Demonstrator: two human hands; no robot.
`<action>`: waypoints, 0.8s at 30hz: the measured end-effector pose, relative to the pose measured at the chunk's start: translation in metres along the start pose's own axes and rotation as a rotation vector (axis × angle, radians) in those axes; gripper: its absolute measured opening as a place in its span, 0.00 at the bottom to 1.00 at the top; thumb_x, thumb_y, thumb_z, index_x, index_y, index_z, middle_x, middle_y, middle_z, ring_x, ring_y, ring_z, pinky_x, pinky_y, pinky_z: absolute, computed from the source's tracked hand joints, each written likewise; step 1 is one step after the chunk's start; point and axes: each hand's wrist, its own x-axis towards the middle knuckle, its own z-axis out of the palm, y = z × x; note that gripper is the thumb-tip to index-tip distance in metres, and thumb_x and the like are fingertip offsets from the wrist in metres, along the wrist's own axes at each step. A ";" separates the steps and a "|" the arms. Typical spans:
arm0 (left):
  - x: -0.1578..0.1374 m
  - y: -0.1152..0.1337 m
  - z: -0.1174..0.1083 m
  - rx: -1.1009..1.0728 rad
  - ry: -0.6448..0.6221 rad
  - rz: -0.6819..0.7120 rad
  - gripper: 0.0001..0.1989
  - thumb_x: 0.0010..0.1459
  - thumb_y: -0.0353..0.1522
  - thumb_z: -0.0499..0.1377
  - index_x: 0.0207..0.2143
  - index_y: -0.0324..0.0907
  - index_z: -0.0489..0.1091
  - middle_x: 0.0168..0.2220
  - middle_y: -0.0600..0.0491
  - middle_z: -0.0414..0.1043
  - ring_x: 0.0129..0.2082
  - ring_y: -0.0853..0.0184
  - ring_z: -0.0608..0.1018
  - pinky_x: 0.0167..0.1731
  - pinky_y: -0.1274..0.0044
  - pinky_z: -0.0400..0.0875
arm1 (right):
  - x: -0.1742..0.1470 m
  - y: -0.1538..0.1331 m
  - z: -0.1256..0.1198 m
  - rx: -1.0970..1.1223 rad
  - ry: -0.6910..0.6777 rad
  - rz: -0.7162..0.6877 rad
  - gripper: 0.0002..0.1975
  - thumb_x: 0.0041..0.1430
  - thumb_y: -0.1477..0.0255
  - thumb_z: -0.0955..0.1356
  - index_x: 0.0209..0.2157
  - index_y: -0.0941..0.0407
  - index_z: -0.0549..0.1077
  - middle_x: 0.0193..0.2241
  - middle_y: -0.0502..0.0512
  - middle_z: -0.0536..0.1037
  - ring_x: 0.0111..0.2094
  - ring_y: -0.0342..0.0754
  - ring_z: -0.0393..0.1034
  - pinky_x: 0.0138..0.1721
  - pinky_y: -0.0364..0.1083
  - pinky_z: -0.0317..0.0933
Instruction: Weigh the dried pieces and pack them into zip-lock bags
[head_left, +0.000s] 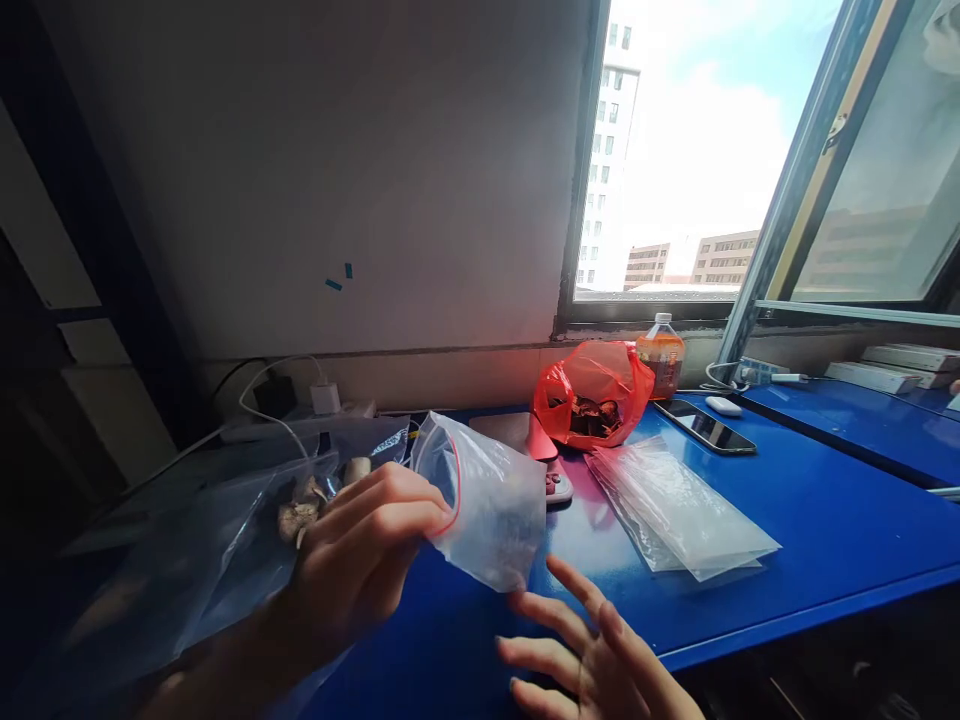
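Note:
My left hand [367, 545] pinches the rim of a clear zip-lock bag [495, 500] with a red seal line. The bag's mouth gapes toward the left, and its bottom hangs to the right above the blue desk [817, 520]. Just below the bag's lower corner is my right hand [592, 650], fingers spread and holding nothing; whether a fingertip touches the bag I cannot tell. Behind my left hand, brown dried pieces that look like mushrooms [298, 520] lie on or in a large clear plastic bag [225, 560]. A stack of flat clear bags [690, 510] rests on the desk to the right.
An open red plastic bag [637, 385] holds dark brown pieces [594, 415]. Near it stand a bottle [663, 360], a phone [705, 427] and a white earphone case [724, 406]. A charger [325, 398] with a white cable sits by the wall at left.

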 end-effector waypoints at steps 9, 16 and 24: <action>-0.009 -0.002 -0.006 -0.216 -0.027 -0.065 0.07 0.66 0.31 0.50 0.38 0.50 0.66 0.33 0.56 0.74 0.31 0.68 0.76 0.32 0.72 0.73 | -0.009 0.000 0.024 -0.033 0.031 -0.106 0.28 0.39 0.53 0.76 0.42 0.51 0.75 0.37 0.58 0.78 0.38 0.56 0.74 0.40 0.54 0.67; -0.001 -0.011 0.005 -0.187 -0.296 -0.002 0.12 0.63 0.23 0.52 0.46 0.44 0.67 0.38 0.50 0.76 0.38 0.67 0.77 0.38 0.76 0.73 | -0.026 -0.066 -0.011 -0.394 0.341 -0.471 0.27 0.45 0.59 0.74 0.48 0.45 0.71 0.24 0.56 0.76 0.23 0.51 0.70 0.26 0.51 0.62; -0.009 -0.020 0.023 0.010 -0.317 0.123 0.13 0.59 0.17 0.49 0.35 0.40 0.66 0.36 0.52 0.75 0.36 0.69 0.75 0.38 0.78 0.71 | 0.004 -0.172 -0.036 -0.897 0.400 -0.963 0.26 0.44 0.58 0.75 0.43 0.54 0.67 0.22 0.48 0.75 0.19 0.47 0.68 0.25 0.49 0.64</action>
